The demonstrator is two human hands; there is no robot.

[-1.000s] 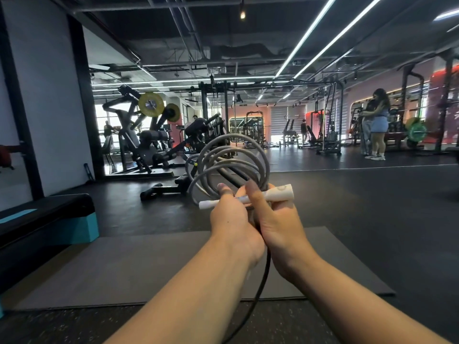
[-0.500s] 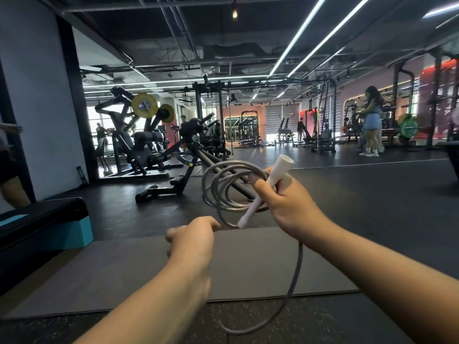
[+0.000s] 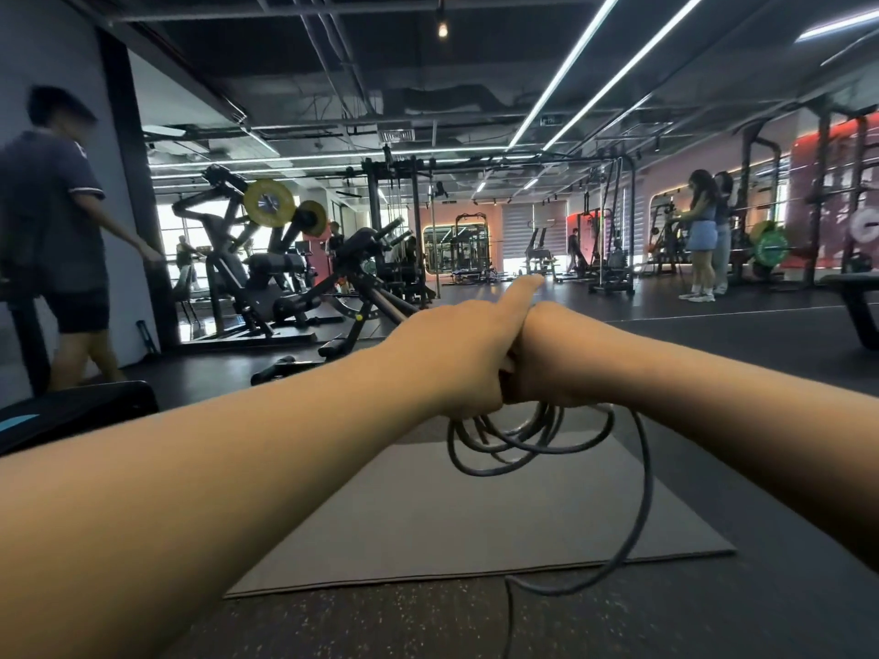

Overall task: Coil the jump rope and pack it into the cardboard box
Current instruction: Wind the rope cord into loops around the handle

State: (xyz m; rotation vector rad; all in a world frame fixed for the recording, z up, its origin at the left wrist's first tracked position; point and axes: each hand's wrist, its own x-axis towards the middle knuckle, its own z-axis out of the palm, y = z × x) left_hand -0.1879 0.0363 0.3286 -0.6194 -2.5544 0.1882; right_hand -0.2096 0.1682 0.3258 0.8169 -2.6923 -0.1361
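2 fists, left hand (image 3: 456, 359) and right hand (image 3: 554, 359), touch, clamping jump rope (image 3: 528, 437) coils hanging below.

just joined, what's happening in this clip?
A person in a gym is coiling a jump rope. The left hand and right hand are pressed together in front, gripping the bundle; several dark loops hang below them over a grey floor mat. One long tail runs from the right hand down to the floor, not yet coiled. No cardboard box is in view, so packing hasn't begun.
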